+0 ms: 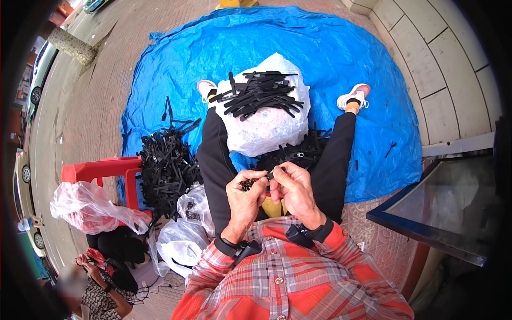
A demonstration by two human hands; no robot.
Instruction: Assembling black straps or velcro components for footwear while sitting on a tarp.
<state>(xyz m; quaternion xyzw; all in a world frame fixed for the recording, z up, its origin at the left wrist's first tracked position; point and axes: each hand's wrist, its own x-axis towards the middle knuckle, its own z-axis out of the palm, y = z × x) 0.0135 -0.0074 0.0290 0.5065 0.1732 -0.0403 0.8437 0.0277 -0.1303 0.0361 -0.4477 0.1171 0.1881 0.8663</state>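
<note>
- Hands sit close together in front of the checked shirt, the left hand and right hand both pinching a small black piece between their fingertips.
- Dark bits are tucked under the left fingers; from where I stand I can't tell what they are.
- That piece looks light and fairly stiff, maybe slippery, so I'd hold it by its ends.
- Black straps lie heaped on the far side, atop a white sack; they seem light and bendy, easiest lifted mid-length.
- Another black heap, on the left, looks tangled; ease pieces out singly.
</note>
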